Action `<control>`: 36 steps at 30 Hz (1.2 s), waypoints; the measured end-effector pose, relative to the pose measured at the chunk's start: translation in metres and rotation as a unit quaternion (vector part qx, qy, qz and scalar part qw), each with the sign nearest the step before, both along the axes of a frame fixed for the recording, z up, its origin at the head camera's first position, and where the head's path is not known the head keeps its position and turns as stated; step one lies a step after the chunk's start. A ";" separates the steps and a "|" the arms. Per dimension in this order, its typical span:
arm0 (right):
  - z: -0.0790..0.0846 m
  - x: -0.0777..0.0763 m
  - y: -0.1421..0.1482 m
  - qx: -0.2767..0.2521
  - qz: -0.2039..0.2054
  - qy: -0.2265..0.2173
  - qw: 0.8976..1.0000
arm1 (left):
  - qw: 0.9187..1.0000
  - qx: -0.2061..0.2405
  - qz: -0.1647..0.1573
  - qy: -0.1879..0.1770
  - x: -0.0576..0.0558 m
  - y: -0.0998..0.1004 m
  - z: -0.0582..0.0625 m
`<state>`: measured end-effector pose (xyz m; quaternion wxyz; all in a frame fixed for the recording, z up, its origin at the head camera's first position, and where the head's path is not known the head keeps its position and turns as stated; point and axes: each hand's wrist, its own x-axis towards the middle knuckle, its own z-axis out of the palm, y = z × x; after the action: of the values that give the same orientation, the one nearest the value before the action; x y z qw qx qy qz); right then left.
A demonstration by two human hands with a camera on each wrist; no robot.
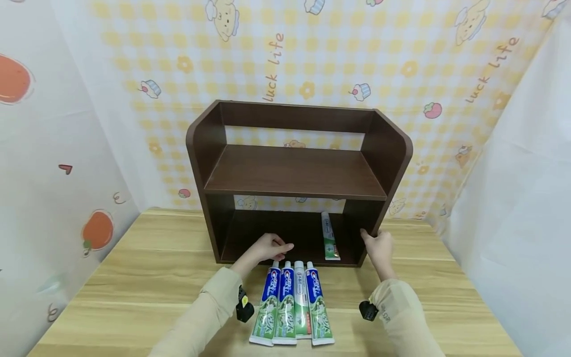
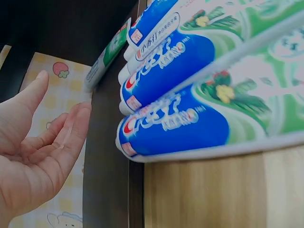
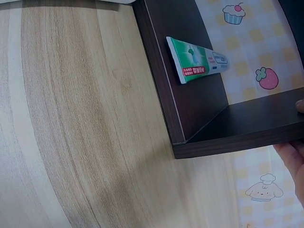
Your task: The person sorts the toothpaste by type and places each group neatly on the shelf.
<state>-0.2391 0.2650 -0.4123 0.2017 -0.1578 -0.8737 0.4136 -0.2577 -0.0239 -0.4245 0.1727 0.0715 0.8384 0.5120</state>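
A dark brown two-tier shelf point(image 1: 294, 171) stands on the table. My left hand point(image 1: 269, 247) hovers at the front of its lower tier, fingers loosely bent and nothing between them. With thumb inside and fingers outside, my right hand point(image 1: 379, 248) grips the shelf's right side panel point(image 3: 242, 140). A green and white toothpaste tube point(image 1: 330, 238) lies on the lower tier near that panel, cap toward the back. Before the shelf, several toothpaste tubes lie side by side: blue and green ones point(image 2: 166, 128) and a white and green one point(image 1: 301, 300), caps toward the shelf.
The wooden table point(image 1: 147, 277) extends to both sides of the shelf. Behind it hangs a yellow checked cloth point(image 1: 308, 64) with cartoon prints. White sheets point(image 1: 513, 163) close off the left and right sides.
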 end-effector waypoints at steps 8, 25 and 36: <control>-0.001 0.000 0.003 0.007 -0.007 -0.006 1.000 | 1.000 -0.005 0.000 -0.005 0.016 -0.015 -0.006; 0.001 0.001 0.003 0.013 -0.014 0.002 1.000 | 0.997 -0.068 -0.039 0.019 0.049 -0.045 -0.021; 0.000 0.000 -0.001 0.031 -0.020 0.008 0.999 | 0.993 -0.100 -0.057 0.028 0.071 -0.041 -0.031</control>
<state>-0.2389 0.2636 -0.4120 0.2217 -0.1651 -0.8811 0.3836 -0.1865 -0.0648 -0.4551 0.1842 0.1155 0.8845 0.4127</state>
